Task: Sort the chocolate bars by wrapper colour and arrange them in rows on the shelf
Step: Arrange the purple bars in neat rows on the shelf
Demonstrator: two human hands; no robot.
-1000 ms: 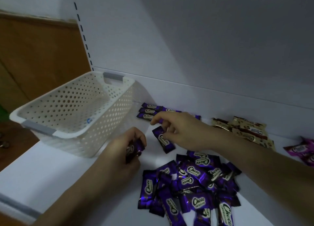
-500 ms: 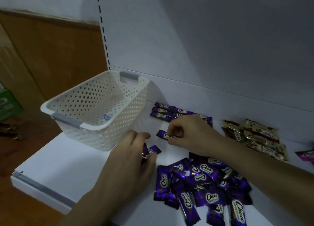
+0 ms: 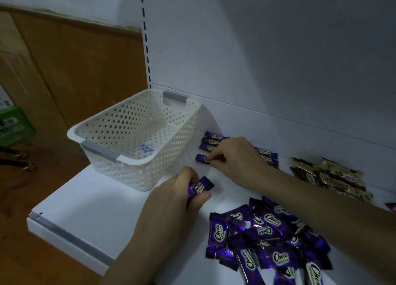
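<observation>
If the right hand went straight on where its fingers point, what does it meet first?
Probably the side wall of the white basket, just left of the purple bar the right hand pinches; depth unclear.

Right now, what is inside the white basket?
Inside the white basket only a blue-and-white sticker shows on its floor, nothing else. The strip of floor nearest the camera is hidden behind the near rim.

A white perforated basket (image 3: 162, 167) stands upright, with a grey handle (image 3: 174, 96) at its far end and another at its near end. A blue-and-white sticker (image 3: 147, 147) lies on its bottom. Left of it are a wooden wall panel (image 3: 85, 70), a green box (image 3: 15, 124), two dark hoses (image 3: 15, 156) and a brown floor (image 3: 42, 188).
</observation>
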